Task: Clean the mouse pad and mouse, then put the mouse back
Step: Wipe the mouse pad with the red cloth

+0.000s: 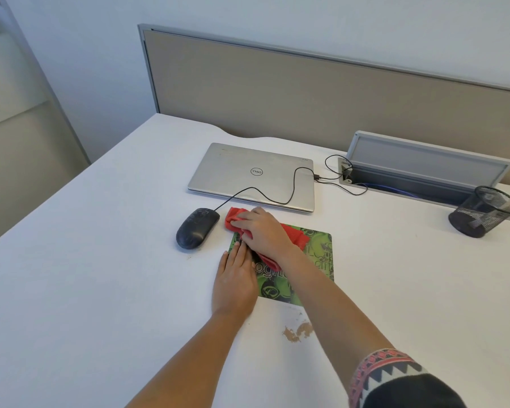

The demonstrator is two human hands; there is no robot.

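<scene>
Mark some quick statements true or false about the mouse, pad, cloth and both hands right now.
1. The black corded mouse sits on the green printed mouse pad. False: it lies on the white table, left of the pad.
2. The right hand grips the red cloth on the pad. True.
3. The left hand lies flat on the pad's left edge. True.
4. The silver laptop is open. False: its lid is closed.
5. The black mesh pen cup stands left of the laptop. False: it stands to its right.
6. Brown crumbs lie on the table near the pad's near edge. True.
</scene>
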